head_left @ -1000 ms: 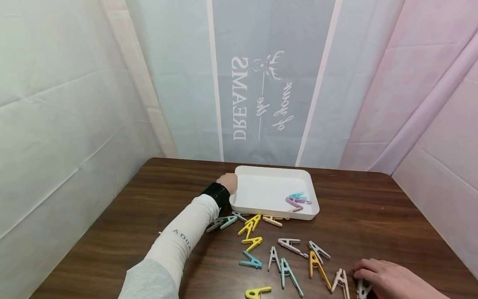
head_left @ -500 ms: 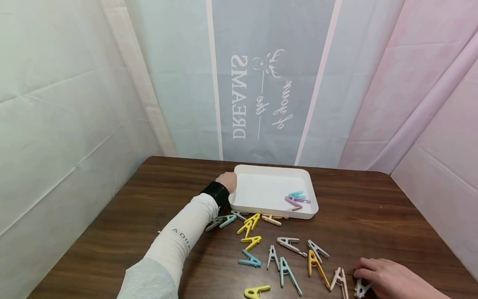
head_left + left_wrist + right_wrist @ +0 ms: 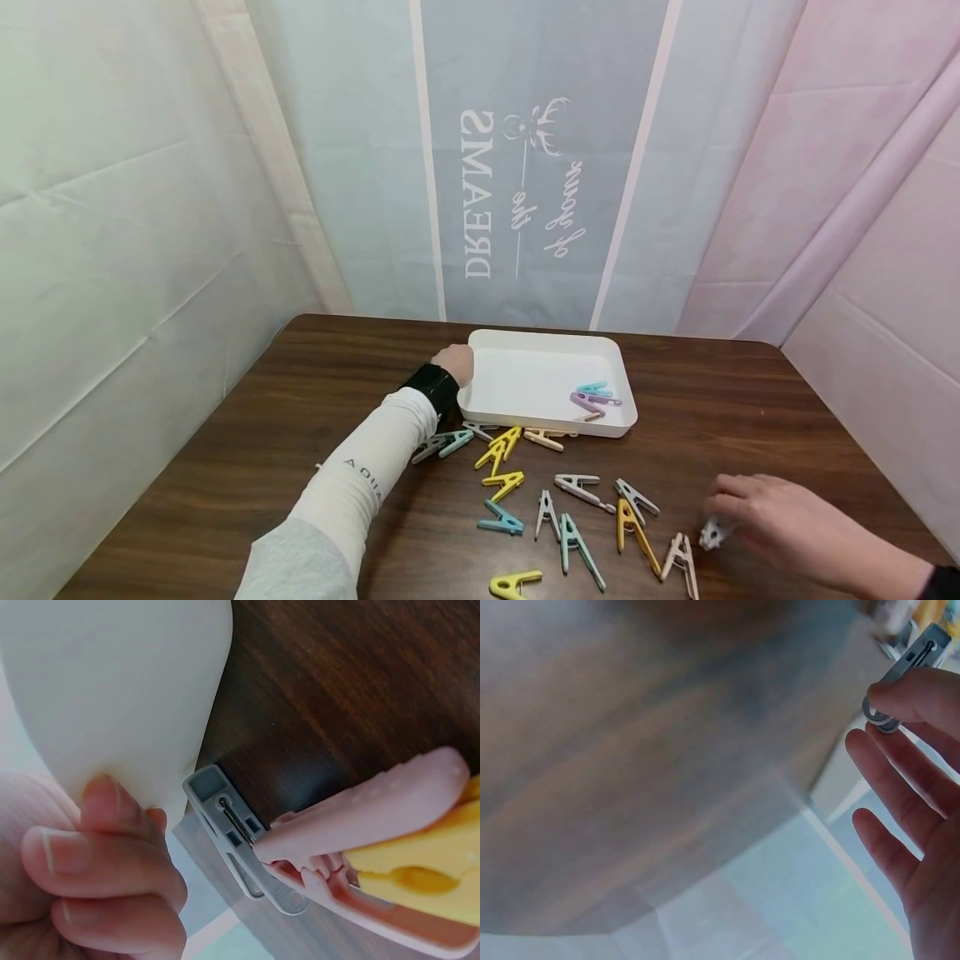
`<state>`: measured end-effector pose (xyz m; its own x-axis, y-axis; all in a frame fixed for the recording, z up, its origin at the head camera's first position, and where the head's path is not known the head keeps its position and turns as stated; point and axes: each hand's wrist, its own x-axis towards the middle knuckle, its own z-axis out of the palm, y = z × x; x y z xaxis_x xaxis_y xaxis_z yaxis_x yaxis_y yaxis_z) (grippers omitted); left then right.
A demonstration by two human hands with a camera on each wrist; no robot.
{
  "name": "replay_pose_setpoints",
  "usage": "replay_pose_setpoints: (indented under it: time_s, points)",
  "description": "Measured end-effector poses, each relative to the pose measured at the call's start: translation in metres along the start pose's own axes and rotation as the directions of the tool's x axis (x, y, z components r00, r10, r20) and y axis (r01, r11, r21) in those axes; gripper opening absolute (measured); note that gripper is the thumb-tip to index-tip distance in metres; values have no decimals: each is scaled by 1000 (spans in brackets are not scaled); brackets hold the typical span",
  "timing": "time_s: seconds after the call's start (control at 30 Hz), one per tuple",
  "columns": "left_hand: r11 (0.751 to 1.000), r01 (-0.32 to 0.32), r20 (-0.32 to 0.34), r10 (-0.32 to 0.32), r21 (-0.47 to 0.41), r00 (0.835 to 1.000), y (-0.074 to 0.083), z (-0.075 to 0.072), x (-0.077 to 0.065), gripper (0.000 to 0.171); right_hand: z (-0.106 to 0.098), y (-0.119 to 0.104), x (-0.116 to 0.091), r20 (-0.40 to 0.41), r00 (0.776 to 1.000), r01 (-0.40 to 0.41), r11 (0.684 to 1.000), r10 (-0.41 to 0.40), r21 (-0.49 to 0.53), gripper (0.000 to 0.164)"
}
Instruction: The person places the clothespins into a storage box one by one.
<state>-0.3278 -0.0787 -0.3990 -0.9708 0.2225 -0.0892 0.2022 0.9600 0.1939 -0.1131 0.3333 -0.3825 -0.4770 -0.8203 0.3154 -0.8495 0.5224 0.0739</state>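
Observation:
In the head view my left hand point(image 3: 454, 365) is at the left side of the white tray point(image 3: 525, 375). The left wrist view shows its fingers curled at the tray's rim, gripping it. My right hand point(image 3: 780, 525), low on the right, pinches a grey clothespin point(image 3: 915, 664) between thumb and fingers, the other fingers spread. In the tray's near right corner lie a blue clothespin point(image 3: 594, 389), a purple clothespin point(image 3: 587, 404) and a small pale piece. Nearest the right hand on the table is a pale pink clothespin point(image 3: 681, 562).
Several clothespins lie scattered before the tray, among them a yellow one point(image 3: 504, 482), a blue one point(image 3: 501, 520), an orange one point(image 3: 637, 537) and a teal one point(image 3: 579, 554). Some sit right against the tray's near edge. Fabric curtains point(image 3: 360, 167) surround the dark wooden table point(image 3: 360, 367).
My right hand has moved up and away from the table's near edge, carrying the grey clothespin with it. The left hand and tray look unmoved.

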Motion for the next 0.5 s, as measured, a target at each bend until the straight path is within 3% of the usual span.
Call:
replay_pose_setpoints:
  time_s: [0.23, 0.5]
  points:
    - [1000, 1, 9, -1, -8, 1000, 2, -2, -2, 25, -18, 20, 34, -77, 997, -24, 999, 22, -31, 48]
    - [1000, 4, 16, -4, -3, 1000, 3, -3, -3, 25, -25, 52, 77, -73, 982, -174, 985, 173, -9, 37]
